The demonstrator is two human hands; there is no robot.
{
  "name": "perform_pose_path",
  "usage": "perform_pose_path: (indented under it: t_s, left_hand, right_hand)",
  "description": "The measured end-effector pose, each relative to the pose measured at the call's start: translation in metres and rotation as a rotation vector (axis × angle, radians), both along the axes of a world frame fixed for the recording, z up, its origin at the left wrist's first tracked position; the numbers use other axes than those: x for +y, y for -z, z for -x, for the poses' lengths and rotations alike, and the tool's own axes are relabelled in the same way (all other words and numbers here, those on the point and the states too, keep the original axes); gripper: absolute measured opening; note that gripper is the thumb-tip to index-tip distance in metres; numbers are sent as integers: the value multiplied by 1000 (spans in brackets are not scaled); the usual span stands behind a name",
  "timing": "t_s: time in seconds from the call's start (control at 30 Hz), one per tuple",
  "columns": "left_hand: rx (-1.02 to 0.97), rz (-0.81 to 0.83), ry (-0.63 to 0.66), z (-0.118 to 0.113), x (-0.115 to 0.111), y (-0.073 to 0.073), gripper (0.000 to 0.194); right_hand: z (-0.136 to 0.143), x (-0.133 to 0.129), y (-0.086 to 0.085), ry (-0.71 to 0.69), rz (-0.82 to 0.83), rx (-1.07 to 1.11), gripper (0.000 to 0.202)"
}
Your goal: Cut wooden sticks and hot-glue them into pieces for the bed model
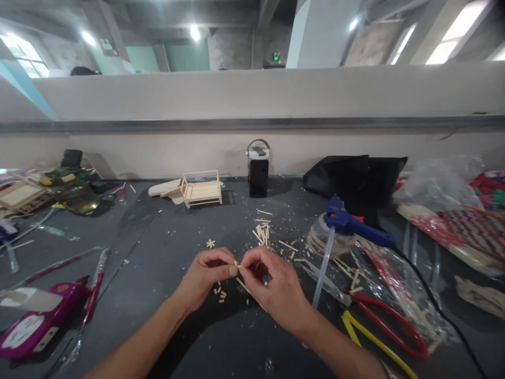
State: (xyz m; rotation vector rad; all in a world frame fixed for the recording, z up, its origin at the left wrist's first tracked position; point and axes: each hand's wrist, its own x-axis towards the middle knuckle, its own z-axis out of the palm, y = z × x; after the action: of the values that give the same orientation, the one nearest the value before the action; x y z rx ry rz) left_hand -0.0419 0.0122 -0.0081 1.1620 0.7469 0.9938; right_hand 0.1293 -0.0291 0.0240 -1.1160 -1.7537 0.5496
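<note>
My left hand (209, 275) and my right hand (272, 281) meet over the dark tabletop, thumb and fingers of each closed in a pinch. Between their fingertips is a small piece of wooden stick (237, 265), which both hands grip. Its full shape is partly hidden by the fingers. Just beyond my left hand lies a small star-shaped piece made of short sticks (210, 243). Several short cut stick pieces (221, 295) are scattered below the hands. Under my right hand a longer thin stick (250, 293) shows in part.
Behind stand a miniature wooden bed frame (202, 190) and a phone (259, 179). Loose sticks (262, 231) lie ahead. On the right are a blue glue gun (355, 223) on a clear tub, its cord, and red-and-yellow-handled pliers (389, 316). A magenta device (47, 318) sits left.
</note>
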Motion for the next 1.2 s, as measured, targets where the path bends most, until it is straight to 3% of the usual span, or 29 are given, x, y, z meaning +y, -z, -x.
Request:
perform_pose_path:
  t_s: [0.6, 0.77, 0.93, 1.2]
  left_hand:
    - [67, -7, 36, 1, -1, -4, 7]
    - [43, 53, -9, 0, -1, -5, 10]
    - [-63, 164, -105, 0, 2, -3, 18]
    - [-78, 198, -106, -2, 2, 1, 20]
  right_hand:
    - [-3, 2, -6, -69, 72, -26, 11]
    - [-5, 1, -4, -42, 108, 18, 8]
    - [-6, 1, -3, -30, 183, 77, 27]
    - [-5, 3, -3, 18, 152, 48, 8]
